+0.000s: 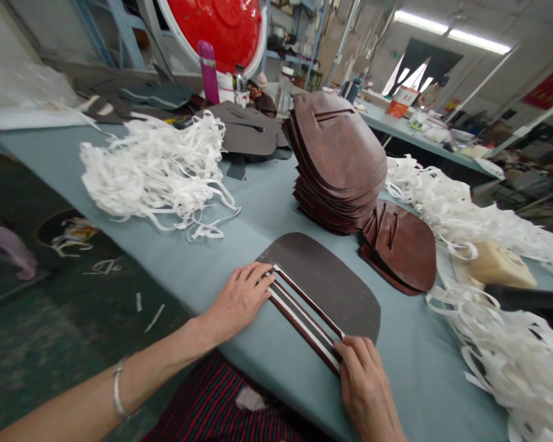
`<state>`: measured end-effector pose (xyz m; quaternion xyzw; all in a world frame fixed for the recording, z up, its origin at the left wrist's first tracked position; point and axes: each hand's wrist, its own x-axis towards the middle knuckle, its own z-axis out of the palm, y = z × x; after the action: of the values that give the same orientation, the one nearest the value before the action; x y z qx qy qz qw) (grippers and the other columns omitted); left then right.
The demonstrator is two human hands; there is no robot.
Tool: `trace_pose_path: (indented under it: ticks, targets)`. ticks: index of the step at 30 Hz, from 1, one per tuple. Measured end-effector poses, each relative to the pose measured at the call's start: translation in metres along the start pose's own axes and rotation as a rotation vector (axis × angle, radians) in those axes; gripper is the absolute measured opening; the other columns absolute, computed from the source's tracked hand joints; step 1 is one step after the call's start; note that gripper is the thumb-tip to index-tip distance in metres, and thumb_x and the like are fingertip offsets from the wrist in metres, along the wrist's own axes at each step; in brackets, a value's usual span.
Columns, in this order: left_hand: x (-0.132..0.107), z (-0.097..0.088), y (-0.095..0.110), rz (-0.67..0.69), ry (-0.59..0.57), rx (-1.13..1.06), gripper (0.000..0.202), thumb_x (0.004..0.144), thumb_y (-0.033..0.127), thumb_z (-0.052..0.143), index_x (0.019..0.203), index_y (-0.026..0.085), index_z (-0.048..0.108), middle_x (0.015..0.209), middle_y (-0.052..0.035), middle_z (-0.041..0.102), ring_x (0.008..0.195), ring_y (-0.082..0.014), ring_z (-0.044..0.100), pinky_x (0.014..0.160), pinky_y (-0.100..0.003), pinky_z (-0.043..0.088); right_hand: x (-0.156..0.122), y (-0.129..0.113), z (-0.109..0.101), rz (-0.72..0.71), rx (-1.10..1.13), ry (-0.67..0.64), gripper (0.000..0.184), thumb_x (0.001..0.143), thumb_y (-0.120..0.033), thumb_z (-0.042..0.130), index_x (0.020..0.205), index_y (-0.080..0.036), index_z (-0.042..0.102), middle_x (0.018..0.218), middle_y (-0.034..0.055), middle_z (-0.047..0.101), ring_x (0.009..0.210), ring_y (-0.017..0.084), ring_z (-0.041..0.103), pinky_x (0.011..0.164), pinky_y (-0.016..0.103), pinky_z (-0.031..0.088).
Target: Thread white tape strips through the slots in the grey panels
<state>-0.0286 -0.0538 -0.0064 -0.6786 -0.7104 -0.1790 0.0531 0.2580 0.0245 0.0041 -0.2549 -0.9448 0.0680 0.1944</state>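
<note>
Now, a dark grey, rounded, leather-like panel [322, 273] on the blue-green surface [267, 205].
Bare left hand [242, 299], fingers together, covers one end of the panel's white-and-brown striped band [303, 325]; bare right hand [365, 377] curls at the other; either grip's pinch, I cannot tell.

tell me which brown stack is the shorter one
The low brown stack, just right of the tall brown stack; it shows only a few layers, while the other has many.
</note>
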Motion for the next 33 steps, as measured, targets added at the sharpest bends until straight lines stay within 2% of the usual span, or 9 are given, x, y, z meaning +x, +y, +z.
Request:
trace_pose_path:
  ticks: [7,11,17,21,23,25,27,30,33]
  targets:
    - [0.003,-0.005,-0.004,0.153,-0.058,0.012,0.037,0.092,0.012,0.04,0.128,0.018,0.051,0.138,-0.0056,0.048,0.13,-0.0248,0.035,0.101,-0.041,0.037,-0.005,0.006,0.004,0.004,0.072,0.075,0.02,0.089,-0.008,0.041,0.099,-0.018,0.056,0.098,0.0091,0.052,0.089,0.02,0.052,0.074,0.034,0.051]
    - [0.006,-0.01,-0.001,0.15,-0.088,0.019,0.037,0.092,0.012,0.038,0.126,0.019,0.052,0.139,-0.0063,0.049,0.13,-0.0241,0.037,0.1,-0.041,0.037,-0.004,0.005,0.004,0.012,0.082,0.102,0.02,0.09,-0.01,0.042,0.1,-0.018,0.056,0.097,0.0089,0.053,0.088,0.02,0.054,0.073,0.034,0.053]
    - [0.011,-0.01,0.002,0.13,-0.129,0.067,0.037,0.092,0.012,0.037,0.127,0.016,0.05,0.138,-0.0084,0.049,0.127,-0.0267,0.041,0.1,-0.044,0.036,-0.009,0.002,0.0,0.014,0.105,0.078,0.024,0.089,-0.008,0.042,0.105,-0.019,0.057,0.099,0.0088,0.055,0.092,0.02,0.054,0.076,0.036,0.052]
    - [0.008,-0.004,-0.004,0.163,-0.1,0.03,0.037,0.094,0.018,0.039,0.13,0.019,0.047,0.142,-0.0073,0.046,0.129,-0.0257,0.04,0.1,-0.045,0.035,-0.007,-0.001,-0.008,0.099,0.184,0.039,0.025,0.088,-0.004,0.038,0.094,-0.018,0.057,0.095,0.0082,0.055,0.089,0.019,0.053,0.075,0.035,0.05]
    - [0.007,-0.001,-0.007,0.177,-0.073,0.001,0.035,0.095,0.02,0.04,0.129,0.02,0.048,0.141,-0.0075,0.046,0.128,-0.0245,0.04,0.101,-0.044,0.035,0.004,-0.01,-0.007,0.155,0.185,0.061,0.025,0.087,-0.002,0.037,0.091,-0.017,0.057,0.093,0.0084,0.055,0.087,0.02,0.052,0.076,0.035,0.048]
    - [0.005,0.001,-0.009,0.186,-0.053,-0.02,0.033,0.095,0.02,0.041,0.126,0.02,0.051,0.138,-0.0083,0.049,0.126,-0.0236,0.043,0.101,-0.043,0.036,0.026,-0.028,0.003,0.186,0.134,0.073,0.027,0.086,-0.002,0.039,0.1,-0.015,0.057,0.095,0.0098,0.057,0.089,0.021,0.051,0.077,0.036,0.047]
    - [0.004,0.003,-0.009,0.212,-0.039,-0.035,0.033,0.094,0.019,0.042,0.125,0.021,0.052,0.131,-0.0082,0.054,0.122,-0.0224,0.046,0.099,-0.041,0.037,0.054,-0.051,0.02,0.187,0.054,0.022,0.033,0.085,-0.003,0.042,0.115,-0.011,0.054,0.101,0.0122,0.058,0.093,0.024,0.05,0.079,0.038,0.047]
    - [0.004,0.005,-0.008,0.257,-0.036,-0.025,0.033,0.093,0.017,0.043,0.125,0.021,0.052,0.124,-0.0075,0.058,0.119,-0.0225,0.048,0.097,-0.04,0.039,0.091,-0.081,0.049,0.204,-0.1,-0.016,0.028,0.087,-0.009,0.045,0.112,-0.006,0.056,0.097,0.0142,0.057,0.088,0.026,0.049,0.077,0.042,0.047]
    - [0.005,0.007,-0.007,0.274,-0.034,0.012,0.032,0.093,0.018,0.044,0.124,0.019,0.053,0.123,-0.0083,0.059,0.117,-0.0245,0.05,0.095,-0.042,0.039,0.095,-0.088,0.061,0.21,-0.167,0.003,0.025,0.089,-0.011,0.044,0.109,-0.006,0.058,0.096,0.0145,0.056,0.088,0.026,0.048,0.078,0.042,0.046]
